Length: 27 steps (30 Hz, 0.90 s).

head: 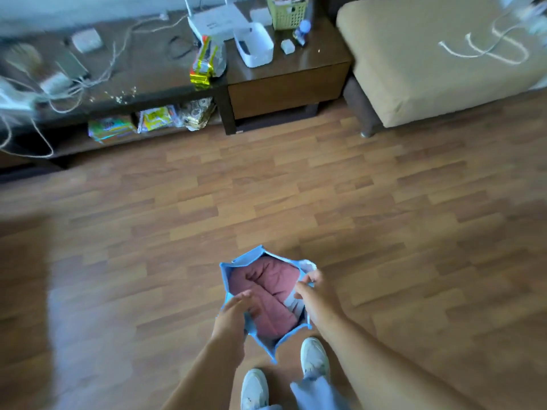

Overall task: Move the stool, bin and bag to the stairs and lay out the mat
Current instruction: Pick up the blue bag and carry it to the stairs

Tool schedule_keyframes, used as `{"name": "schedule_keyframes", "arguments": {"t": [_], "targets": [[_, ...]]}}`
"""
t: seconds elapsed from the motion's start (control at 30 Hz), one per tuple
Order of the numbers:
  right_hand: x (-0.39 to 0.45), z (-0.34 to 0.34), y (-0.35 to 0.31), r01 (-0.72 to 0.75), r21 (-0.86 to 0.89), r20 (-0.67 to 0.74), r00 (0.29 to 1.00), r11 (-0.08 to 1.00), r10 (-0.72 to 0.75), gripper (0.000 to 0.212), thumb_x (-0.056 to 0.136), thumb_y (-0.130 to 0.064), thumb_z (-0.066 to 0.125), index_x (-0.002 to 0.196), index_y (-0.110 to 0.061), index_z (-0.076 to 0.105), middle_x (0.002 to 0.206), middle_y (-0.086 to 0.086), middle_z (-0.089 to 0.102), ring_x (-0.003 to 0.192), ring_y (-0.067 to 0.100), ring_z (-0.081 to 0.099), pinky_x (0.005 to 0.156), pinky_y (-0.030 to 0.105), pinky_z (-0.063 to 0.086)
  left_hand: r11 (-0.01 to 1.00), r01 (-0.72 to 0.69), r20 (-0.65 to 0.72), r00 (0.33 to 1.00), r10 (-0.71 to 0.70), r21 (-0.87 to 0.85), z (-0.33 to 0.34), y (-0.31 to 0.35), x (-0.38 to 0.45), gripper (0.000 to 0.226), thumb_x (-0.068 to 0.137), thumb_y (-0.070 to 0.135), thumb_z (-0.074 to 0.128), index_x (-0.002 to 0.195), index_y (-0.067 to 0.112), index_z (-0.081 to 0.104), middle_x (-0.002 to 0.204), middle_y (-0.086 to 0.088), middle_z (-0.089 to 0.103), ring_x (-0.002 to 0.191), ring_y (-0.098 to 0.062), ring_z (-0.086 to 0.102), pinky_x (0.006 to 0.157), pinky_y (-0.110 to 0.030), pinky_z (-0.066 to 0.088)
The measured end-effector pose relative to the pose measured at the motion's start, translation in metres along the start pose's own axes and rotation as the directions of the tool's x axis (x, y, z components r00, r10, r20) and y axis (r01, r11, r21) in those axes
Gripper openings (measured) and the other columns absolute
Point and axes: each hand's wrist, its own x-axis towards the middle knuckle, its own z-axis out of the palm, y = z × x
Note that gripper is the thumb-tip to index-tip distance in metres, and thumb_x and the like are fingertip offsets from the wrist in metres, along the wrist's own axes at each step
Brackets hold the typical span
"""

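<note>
A light blue bag (pixel 236 263) stands open on the wooden floor just ahead of my feet, with folded pink cloth (pixel 272 297) inside. My left hand (pixel 236 316) grips the bag's left rim, its fingers reaching over the edge into the opening. My right hand (pixel 313 294) pinches the right rim near its top edge. Both arms reach down from the bottom of the view. No stool, bin or stairs are in view.
A dark low TV cabinet (pixel 284 84) with cables, a router and snack packets runs along the far wall. A tan sofa (pixel 444 69) stands at the upper right. Wooden floor (pixel 266 187) stretches between the furniture and me. My white shoes (pixel 313 355) are beside the bag.
</note>
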Motion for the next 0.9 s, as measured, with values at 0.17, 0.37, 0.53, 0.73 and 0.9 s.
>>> {"name": "schedule_keyframes", "arguments": {"t": [0.17, 0.37, 0.53, 0.73, 0.9], "targets": [[-0.050, -0.051, -0.024, -0.008, 0.020, -0.135, 0.991, 1.000, 0.011, 0.027, 0.063, -0.033, 0.058, 0.085, -0.022, 0.049, 0.075, 0.001, 0.063, 0.068, 0.020, 0.058, 0.069, 0.036, 0.045, 0.983, -0.013, 0.031, 0.999, 0.007, 0.181, 0.025, 0.034, -0.075, 0.009, 0.074, 0.007, 0.067, 0.073, 0.015, 0.066, 0.060, 0.000, 0.063, 0.052, -0.014, 0.056, 0.054, -0.025, 0.036], [-0.118, -0.114, -0.036, 0.092, 0.136, -0.301, 0.952, 0.986, -0.048, 0.041, 0.074, -0.044, 0.059, 0.106, -0.020, 0.054, 0.098, 0.000, 0.059, 0.098, 0.025, 0.061, 0.087, 0.037, 0.047, 0.916, -0.026, 0.207, 0.976, -0.063, 0.400, 0.072, 0.054, -0.155, 0.008, 0.049, 0.011, 0.065, 0.051, 0.011, 0.058, 0.048, -0.006, 0.054, 0.044, -0.020, 0.050, 0.052, -0.022, 0.037], [-0.193, -0.155, -0.015, 0.150, 0.320, -0.484, 0.875, 0.936, 0.025, 0.034, 0.066, -0.043, 0.055, 0.092, -0.022, 0.051, 0.069, -0.008, 0.062, 0.069, 0.021, 0.053, 0.068, 0.032, 0.040, 0.849, -0.064, 0.388, 0.905, -0.171, 0.524, 0.107, 0.034, -0.218, 0.016, 0.082, -0.001, 0.048, 0.076, 0.005, 0.062, 0.079, -0.007, 0.072, 0.059, -0.013, 0.065, 0.057, -0.023, 0.045], [-0.272, -0.201, 0.018, 0.241, 0.477, -0.625, 0.769, 0.845, 0.133, 0.040, 0.065, -0.045, 0.066, 0.093, -0.021, 0.051, 0.074, -0.003, 0.054, 0.065, 0.013, 0.050, 0.072, 0.034, 0.044, 0.766, -0.239, 0.542, 0.824, -0.165, 0.597, 0.139, -0.002, -0.284, 0.018, 0.079, -0.002, 0.045, 0.073, 0.003, 0.061, 0.066, -0.003, 0.071, 0.065, -0.016, 0.060, 0.049, -0.019, 0.044], [-0.304, -0.246, 0.079, 0.382, 0.562, -0.719, 0.664, 0.733, 0.205, 0.031, 0.061, -0.031, 0.064, 0.086, -0.014, 0.056, 0.066, -0.001, 0.049, 0.057, 0.012, 0.044, 0.057, 0.024, 0.040, 0.728, -0.352, 0.624, 0.770, -0.131, 0.588, 0.170, -0.042, -0.335, 0.026, 0.083, -0.009, 0.037, 0.068, 0.000, 0.056, 0.067, -0.011, 0.063, 0.042, -0.015, 0.061, 0.038, -0.014, 0.045]]}}
